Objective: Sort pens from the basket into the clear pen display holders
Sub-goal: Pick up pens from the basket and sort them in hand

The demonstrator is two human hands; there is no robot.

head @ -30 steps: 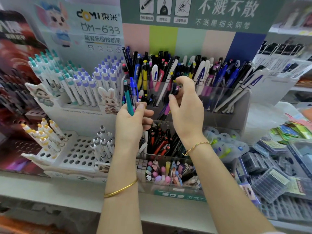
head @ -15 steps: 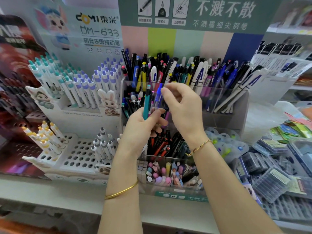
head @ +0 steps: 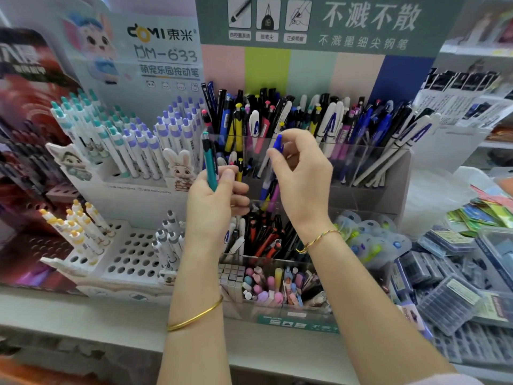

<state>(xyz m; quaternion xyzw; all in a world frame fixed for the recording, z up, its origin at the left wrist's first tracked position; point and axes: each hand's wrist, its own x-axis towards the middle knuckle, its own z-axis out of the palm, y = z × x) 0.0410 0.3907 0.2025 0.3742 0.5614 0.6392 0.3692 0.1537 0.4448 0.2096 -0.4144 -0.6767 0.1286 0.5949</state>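
My left hand (head: 215, 202) grips a teal pen (head: 208, 161) upright in front of the clear tiered pen holder (head: 388, 173). My right hand (head: 301, 173) pinches the top of a blue pen (head: 277, 143), whose lower part hangs behind my palm over the holder's middle tier. The top tier is crammed with black, blue, white and yellow pens (head: 319, 118). Red and black pens (head: 263, 234) fill the middle tier, and pastel pens (head: 272, 284) the front one. No basket is in view.
To the left stands a white display stand (head: 130, 257) with teal- and purple-capped pens and many open holes. Clear plastic boxes of refills (head: 449, 273) pile up at the right. The shelf edge (head: 83, 318) runs along the front.
My left hand moved left with the teal pen. My right hand drew the blue pen out of my left hand's bundle and lifted it rightward over the holder.
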